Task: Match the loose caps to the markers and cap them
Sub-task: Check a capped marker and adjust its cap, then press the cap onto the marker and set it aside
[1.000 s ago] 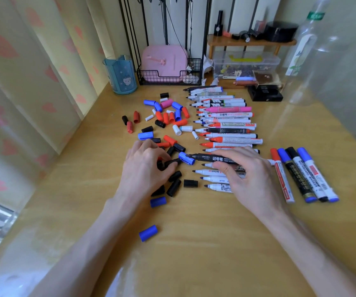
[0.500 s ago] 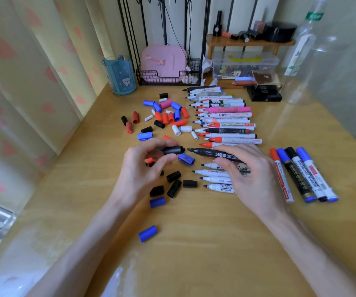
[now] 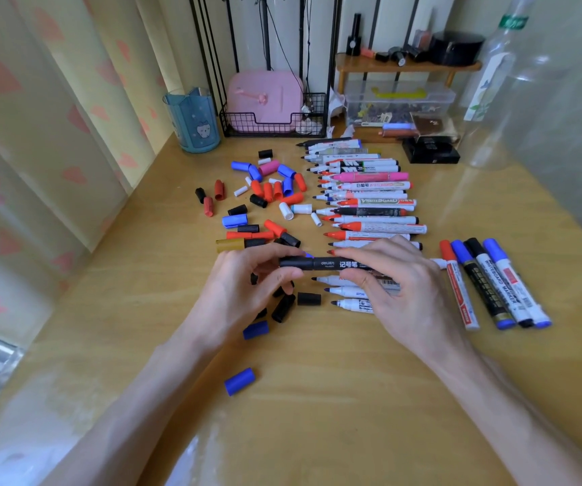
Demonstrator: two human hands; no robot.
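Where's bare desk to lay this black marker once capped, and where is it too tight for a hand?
Bare desk: the wide strip right of the four capped markers, out to the desk edge; the near middle, right of the lone blue cap; the strip between the cap pile and the curtain. Crowded: the cap pile and the uncapped row.

Four capped markers (image 3: 485,279); perhaps twenty uncapped (image 3: 380,227), thirty caps (image 3: 235,221).
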